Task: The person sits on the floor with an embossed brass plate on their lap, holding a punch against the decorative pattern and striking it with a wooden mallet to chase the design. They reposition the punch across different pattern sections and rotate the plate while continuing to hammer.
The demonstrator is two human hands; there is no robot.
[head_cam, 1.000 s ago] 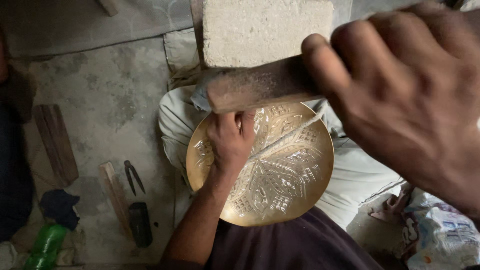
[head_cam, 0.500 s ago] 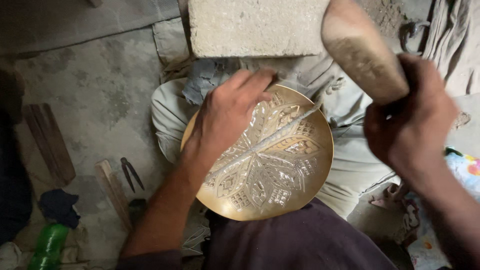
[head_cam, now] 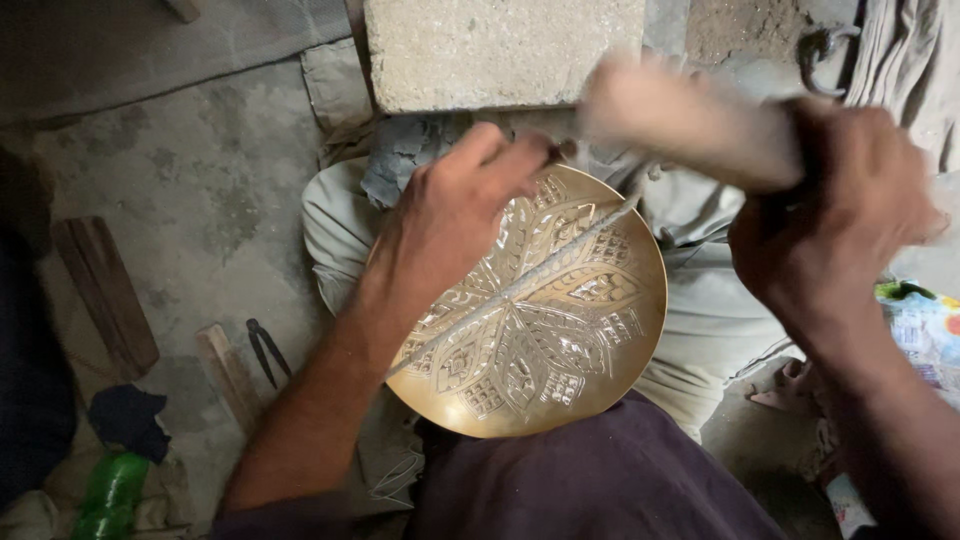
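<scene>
A round brass plate [head_cam: 560, 340] with an engraved leaf pattern rests on my lap. My left hand [head_cam: 450, 215] lies on the plate's upper left part, fingers pinched around a small chisel [head_cam: 565, 150] at the plate's top edge. My right hand [head_cam: 825, 225] grips a wooden mallet [head_cam: 690, 120], blurred with motion, its head just right of the chisel above the plate's upper rim. A straight bright line crosses the plate diagonally.
A stone block [head_cam: 500, 50] stands on the concrete floor beyond the plate. Left of my leg lie wooden sticks [head_cam: 105, 290], a pair of dark pincers [head_cam: 268, 348], a dark cloth [head_cam: 125, 420] and a green bottle [head_cam: 105, 495]. Printed packaging [head_cam: 920, 320] lies at right.
The mallet has swung down from upright to nearly level beside the chisel. My left hand has shifted toward the plate's top edge. The camera view has moved slightly.
</scene>
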